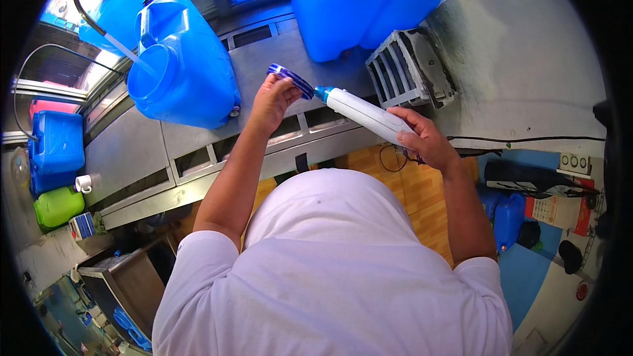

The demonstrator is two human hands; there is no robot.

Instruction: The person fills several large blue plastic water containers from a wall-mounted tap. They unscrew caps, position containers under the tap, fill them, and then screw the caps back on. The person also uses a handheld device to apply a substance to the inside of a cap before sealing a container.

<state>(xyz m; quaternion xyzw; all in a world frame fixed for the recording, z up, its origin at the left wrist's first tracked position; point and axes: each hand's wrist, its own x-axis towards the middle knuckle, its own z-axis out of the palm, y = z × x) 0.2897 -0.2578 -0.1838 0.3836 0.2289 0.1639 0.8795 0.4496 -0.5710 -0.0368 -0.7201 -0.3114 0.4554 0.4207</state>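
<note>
Out over the metal counter, my left hand [277, 99] pinches a round blue cap [291, 80] by its edge; a printed band seems to run around the rim. My right hand [429, 137] grips a white heat gun [368, 114] by its body. The gun's blue nozzle [324, 93] points at the cap's edge, very close to it; whether they touch I cannot tell. To the left of my left hand stands a large blue water jug [198, 71], its wide mouth uncovered. A stream, apparently of water, runs into that mouth from a curved metal spout [89, 17].
Two capped blue jugs [331, 15] stand at the back of the slatted metal counter [269, 54]. A metal-framed box [410, 69] sits against the right wall, where a black cable [524, 138] runs. Smaller blue jugs [59, 143], a green container [59, 207] and a white mug [84, 184] are far left.
</note>
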